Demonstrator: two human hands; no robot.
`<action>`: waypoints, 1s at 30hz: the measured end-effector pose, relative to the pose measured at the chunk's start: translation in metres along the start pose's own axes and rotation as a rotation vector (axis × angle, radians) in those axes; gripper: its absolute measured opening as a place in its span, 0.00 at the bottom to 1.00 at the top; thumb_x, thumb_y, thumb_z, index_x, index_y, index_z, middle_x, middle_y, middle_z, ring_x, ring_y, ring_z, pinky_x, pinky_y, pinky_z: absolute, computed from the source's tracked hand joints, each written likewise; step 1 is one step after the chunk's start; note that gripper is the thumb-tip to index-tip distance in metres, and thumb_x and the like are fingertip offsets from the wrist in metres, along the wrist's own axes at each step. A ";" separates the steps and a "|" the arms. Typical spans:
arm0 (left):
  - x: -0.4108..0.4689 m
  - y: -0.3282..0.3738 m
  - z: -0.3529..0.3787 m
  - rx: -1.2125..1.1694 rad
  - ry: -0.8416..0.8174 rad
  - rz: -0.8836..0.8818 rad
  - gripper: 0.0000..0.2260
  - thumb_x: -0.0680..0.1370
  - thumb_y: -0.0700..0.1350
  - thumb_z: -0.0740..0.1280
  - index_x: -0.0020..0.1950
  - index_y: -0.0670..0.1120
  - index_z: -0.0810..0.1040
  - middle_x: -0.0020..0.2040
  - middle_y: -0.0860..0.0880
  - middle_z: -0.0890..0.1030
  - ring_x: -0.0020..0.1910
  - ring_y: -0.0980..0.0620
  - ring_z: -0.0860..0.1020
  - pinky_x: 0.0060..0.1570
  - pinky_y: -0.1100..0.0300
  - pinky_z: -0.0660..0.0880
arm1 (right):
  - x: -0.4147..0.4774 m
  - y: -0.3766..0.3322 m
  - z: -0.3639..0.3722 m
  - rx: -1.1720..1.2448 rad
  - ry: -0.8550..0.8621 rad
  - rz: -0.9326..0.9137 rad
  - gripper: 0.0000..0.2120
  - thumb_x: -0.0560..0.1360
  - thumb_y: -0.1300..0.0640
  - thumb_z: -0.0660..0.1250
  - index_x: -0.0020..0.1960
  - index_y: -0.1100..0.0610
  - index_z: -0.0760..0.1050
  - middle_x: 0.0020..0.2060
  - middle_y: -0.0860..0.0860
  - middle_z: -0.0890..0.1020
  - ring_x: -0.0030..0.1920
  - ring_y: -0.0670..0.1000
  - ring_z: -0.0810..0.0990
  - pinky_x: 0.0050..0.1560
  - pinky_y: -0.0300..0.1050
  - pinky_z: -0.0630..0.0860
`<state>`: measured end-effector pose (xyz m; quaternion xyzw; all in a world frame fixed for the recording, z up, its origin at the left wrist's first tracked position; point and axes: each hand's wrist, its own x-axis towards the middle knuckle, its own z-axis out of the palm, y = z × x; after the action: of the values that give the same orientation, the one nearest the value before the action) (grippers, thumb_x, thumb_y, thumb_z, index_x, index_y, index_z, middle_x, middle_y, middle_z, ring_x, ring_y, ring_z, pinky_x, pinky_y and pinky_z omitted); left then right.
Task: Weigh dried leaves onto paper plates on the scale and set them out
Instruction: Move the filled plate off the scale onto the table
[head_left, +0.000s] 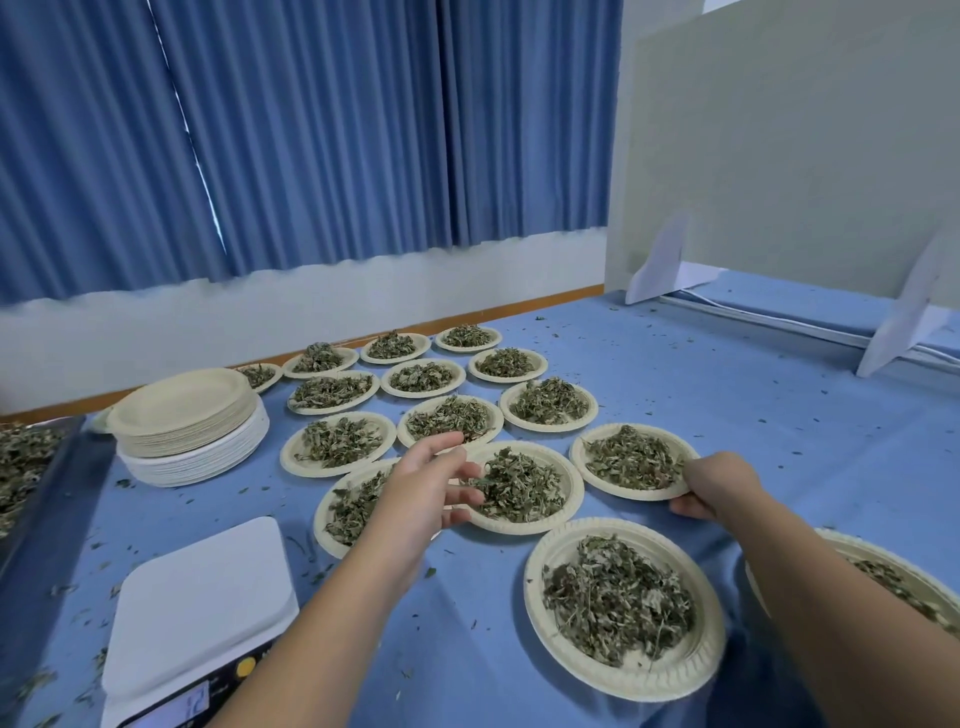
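Several paper plates of dried green leaves lie in rows on the blue table (727, 405). My right hand (719, 486) grips the near right rim of one filled plate (631, 462). My left hand (431, 491) reaches with loosely spread fingers to the left rim of the middle filled plate (522, 488), fingertips at its edge. A white scale (202, 603) with nothing on its platform sits at the near left, its display lit. Close to me lies another filled plate (621, 608).
A stack of unused paper plates (189, 421) stands at the left. A dark tray of loose dried leaves (23, 467) is at the far left edge. A grey divider board (789, 156) stands at the back right. Leaf crumbs litter the cloth.
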<state>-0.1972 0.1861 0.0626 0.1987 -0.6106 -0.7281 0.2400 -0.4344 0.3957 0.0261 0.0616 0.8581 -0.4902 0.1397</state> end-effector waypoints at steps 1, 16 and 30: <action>0.000 0.000 0.000 0.001 0.001 -0.002 0.07 0.80 0.42 0.63 0.57 0.51 0.77 0.37 0.49 0.83 0.34 0.49 0.80 0.33 0.58 0.74 | -0.001 0.000 0.000 -0.007 -0.011 -0.004 0.10 0.80 0.62 0.55 0.43 0.65 0.71 0.26 0.60 0.79 0.16 0.55 0.76 0.16 0.39 0.71; -0.011 0.004 -0.014 -0.041 0.026 -0.017 0.07 0.81 0.43 0.63 0.56 0.51 0.78 0.40 0.47 0.82 0.34 0.50 0.80 0.33 0.58 0.74 | -0.038 -0.028 0.007 -0.082 -0.030 -0.262 0.13 0.77 0.63 0.59 0.35 0.64 0.72 0.29 0.61 0.79 0.26 0.55 0.73 0.33 0.46 0.73; -0.051 0.038 -0.156 -0.054 0.392 0.102 0.07 0.81 0.41 0.62 0.55 0.48 0.79 0.40 0.47 0.80 0.31 0.50 0.78 0.34 0.58 0.71 | -0.175 -0.112 0.171 0.230 -0.631 -0.397 0.08 0.80 0.61 0.62 0.57 0.64 0.73 0.33 0.59 0.77 0.26 0.52 0.74 0.26 0.43 0.69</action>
<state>-0.0614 0.0875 0.0721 0.2988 -0.5416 -0.6785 0.3962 -0.2642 0.1969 0.0888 -0.2440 0.7076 -0.5956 0.2914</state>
